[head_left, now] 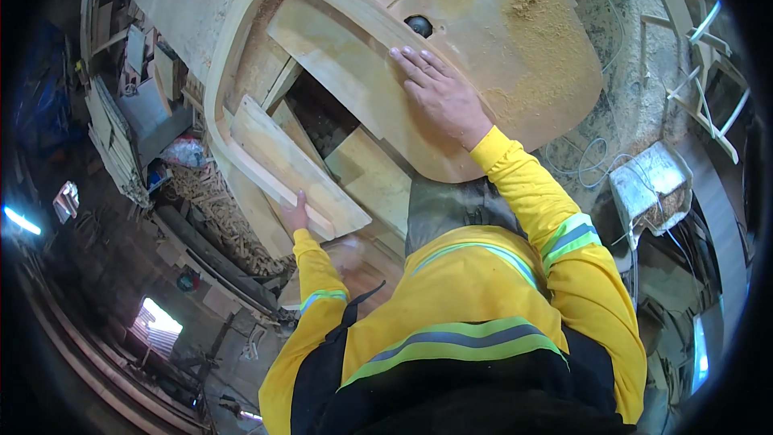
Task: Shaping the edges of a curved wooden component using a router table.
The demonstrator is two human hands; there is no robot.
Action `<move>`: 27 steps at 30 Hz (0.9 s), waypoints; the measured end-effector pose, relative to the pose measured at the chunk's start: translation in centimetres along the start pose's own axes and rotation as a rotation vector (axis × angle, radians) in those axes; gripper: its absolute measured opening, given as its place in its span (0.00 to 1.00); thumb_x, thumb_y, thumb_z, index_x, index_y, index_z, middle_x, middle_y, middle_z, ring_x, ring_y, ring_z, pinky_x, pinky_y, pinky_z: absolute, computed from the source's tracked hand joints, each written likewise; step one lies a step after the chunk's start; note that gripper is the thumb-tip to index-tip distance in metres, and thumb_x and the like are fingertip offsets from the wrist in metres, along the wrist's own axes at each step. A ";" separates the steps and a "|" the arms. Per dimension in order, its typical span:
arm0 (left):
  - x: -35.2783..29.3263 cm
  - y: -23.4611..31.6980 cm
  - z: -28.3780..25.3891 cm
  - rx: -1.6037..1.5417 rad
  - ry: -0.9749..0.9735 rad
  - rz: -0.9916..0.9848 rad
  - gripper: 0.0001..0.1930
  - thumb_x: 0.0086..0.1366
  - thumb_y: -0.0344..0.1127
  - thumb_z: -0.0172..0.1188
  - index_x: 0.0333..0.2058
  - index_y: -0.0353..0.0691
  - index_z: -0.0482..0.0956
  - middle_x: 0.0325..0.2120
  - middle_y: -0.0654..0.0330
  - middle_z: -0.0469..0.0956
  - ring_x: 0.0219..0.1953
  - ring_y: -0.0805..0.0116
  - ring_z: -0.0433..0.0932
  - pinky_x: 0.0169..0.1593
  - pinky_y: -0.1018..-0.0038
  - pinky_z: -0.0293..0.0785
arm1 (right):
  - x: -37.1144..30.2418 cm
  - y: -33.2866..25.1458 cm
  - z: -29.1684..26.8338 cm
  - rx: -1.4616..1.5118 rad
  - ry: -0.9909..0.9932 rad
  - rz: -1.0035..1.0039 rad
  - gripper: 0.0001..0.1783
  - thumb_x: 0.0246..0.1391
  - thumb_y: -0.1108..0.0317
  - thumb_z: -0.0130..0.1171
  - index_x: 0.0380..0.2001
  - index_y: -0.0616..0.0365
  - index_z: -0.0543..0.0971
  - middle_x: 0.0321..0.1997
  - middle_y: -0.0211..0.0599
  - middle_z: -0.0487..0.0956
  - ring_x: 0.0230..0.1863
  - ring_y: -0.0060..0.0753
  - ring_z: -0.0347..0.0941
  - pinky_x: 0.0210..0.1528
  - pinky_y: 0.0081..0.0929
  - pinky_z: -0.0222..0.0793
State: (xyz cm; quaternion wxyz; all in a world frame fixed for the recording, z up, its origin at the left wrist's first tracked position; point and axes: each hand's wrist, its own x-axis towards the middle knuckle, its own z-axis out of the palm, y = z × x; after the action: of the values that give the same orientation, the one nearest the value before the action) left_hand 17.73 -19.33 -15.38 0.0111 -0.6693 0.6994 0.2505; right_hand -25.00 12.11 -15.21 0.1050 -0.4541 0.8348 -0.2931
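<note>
1. Right hand (441,98) lies flat on the bent wood frame (241,16).
2. Left hand (298,214) touches its left end; I can't tell the grip.
3. Its long right side goes ahead-left from the right hand.

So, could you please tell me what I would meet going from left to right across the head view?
Glowing white narrow strip, crumpled pale plastic bag, yellow-sleeved bare left hand, yellow-sleeved bare right hand, dusty whitish open container.
</note>
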 end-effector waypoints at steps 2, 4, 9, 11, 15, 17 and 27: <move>-0.1 0.2 0.2 0.007 0.010 0.003 0.45 0.54 0.47 0.75 0.60 0.19 0.65 0.56 0.39 0.72 0.56 0.52 0.74 0.61 0.63 0.68 | 0.2 0.1 0.2 0.004 0.032 -0.003 0.13 0.55 0.70 0.50 0.41 0.63 0.78 0.73 0.39 0.64 0.73 0.34 0.58 0.75 0.33 0.52; -0.3 0.7 0.4 0.027 -0.003 0.011 0.45 0.54 0.48 0.75 0.60 0.19 0.65 0.56 0.39 0.73 0.56 0.52 0.74 0.61 0.63 0.68 | 0.3 0.2 0.2 0.007 0.025 0.008 0.13 0.55 0.70 0.50 0.41 0.62 0.78 0.72 0.39 0.64 0.73 0.33 0.58 0.75 0.33 0.52; -0.2 1.1 0.3 0.116 0.005 0.006 0.45 0.54 0.51 0.75 0.58 0.19 0.67 0.54 0.38 0.74 0.55 0.51 0.75 0.60 0.61 0.70 | 0.7 0.3 0.0 0.015 0.004 0.015 0.14 0.56 0.69 0.49 0.42 0.62 0.78 0.72 0.38 0.65 0.73 0.34 0.59 0.75 0.31 0.53; -0.4 0.9 0.6 0.089 0.061 0.015 0.44 0.55 0.50 0.75 0.58 0.19 0.68 0.53 0.38 0.75 0.53 0.51 0.76 0.58 0.62 0.72 | 0.8 0.4 0.2 0.010 0.036 0.000 0.14 0.56 0.69 0.49 0.42 0.62 0.78 0.72 0.37 0.65 0.72 0.34 0.60 0.74 0.31 0.53; -0.4 0.6 1.1 0.008 0.076 0.022 0.41 0.56 0.48 0.74 0.57 0.20 0.68 0.51 0.39 0.76 0.50 0.51 0.78 0.56 0.62 0.74 | 1.1 0.2 -0.3 0.019 0.011 0.013 0.14 0.56 0.69 0.49 0.43 0.63 0.78 0.72 0.38 0.64 0.73 0.34 0.59 0.75 0.32 0.53; -0.4 0.3 1.3 -0.004 0.094 0.008 0.39 0.56 0.45 0.74 0.56 0.20 0.68 0.51 0.39 0.77 0.48 0.52 0.79 0.54 0.63 0.75 | 1.4 0.1 -0.8 0.002 -0.038 0.014 0.16 0.56 0.70 0.49 0.45 0.63 0.77 0.73 0.38 0.64 0.73 0.34 0.59 0.75 0.32 0.53; -0.6 2.2 1.0 0.168 0.127 -0.016 0.45 0.55 0.52 0.73 0.58 0.18 0.66 0.54 0.36 0.75 0.54 0.47 0.76 0.58 0.62 0.72 | 1.3 0.4 1.2 -0.037 0.064 -0.013 0.21 0.56 0.70 0.49 0.51 0.66 0.78 0.72 0.38 0.64 0.73 0.35 0.59 0.75 0.31 0.53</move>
State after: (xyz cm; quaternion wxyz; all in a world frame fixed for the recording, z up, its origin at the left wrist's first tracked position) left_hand 15.41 -18.42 -15.33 0.0248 -0.6861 0.7118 0.1482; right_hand -25.55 10.72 -16.29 0.0679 -0.4516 0.8400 -0.2929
